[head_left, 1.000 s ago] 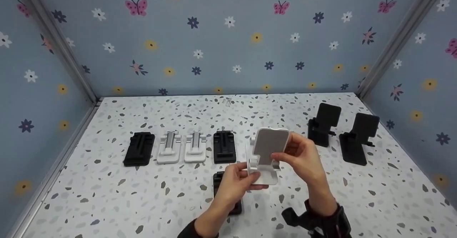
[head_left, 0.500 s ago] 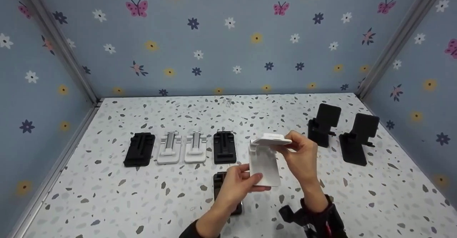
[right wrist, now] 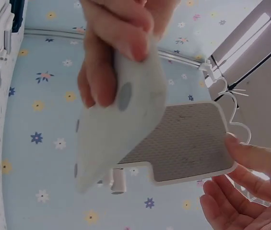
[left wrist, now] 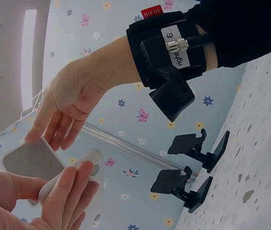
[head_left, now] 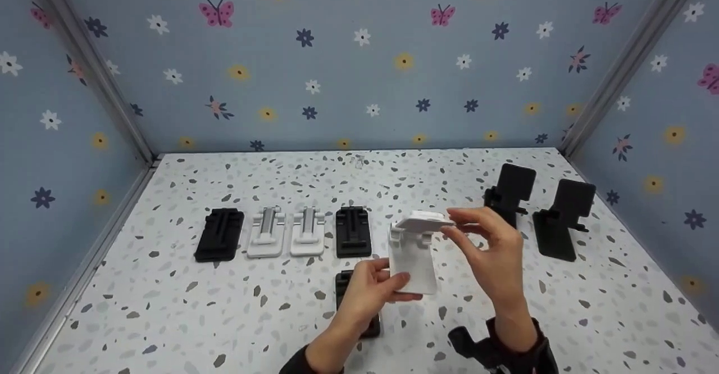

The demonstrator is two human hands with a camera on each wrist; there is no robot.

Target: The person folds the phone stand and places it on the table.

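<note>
A white folding phone stand point(head_left: 413, 264) is held up in front of me over the table, its grey-padded top plate point(head_left: 422, 223) tilted out from the base. My left hand point(head_left: 368, 287) grips the base near its lower end, thumb across the face and fingers behind. With thumb and fingertips my right hand point(head_left: 494, 245) pinches the free edge of the top plate. The right wrist view shows the textured grey pad point(right wrist: 188, 141) and the right thumb point(right wrist: 250, 151) at its edge. A folded black phone stand point(head_left: 371, 329) lies partly hidden under my left forearm.
Left of centre, folded stands lie in a row: a black one point(head_left: 220, 235), two white ones point(head_left: 265, 232) point(head_left: 308, 232) and another black one point(head_left: 353, 232). Two black stands point(head_left: 515, 186) point(head_left: 573, 208) stand unfolded at the right. Flower-patterned panels point(head_left: 359, 59) enclose the speckled table point(head_left: 185, 312).
The top plate has swung from facing me to nearly edge-on. My right hand shifted with it, then moved rightward to the plate's edge. The left hand keeps its grip on the base.
</note>
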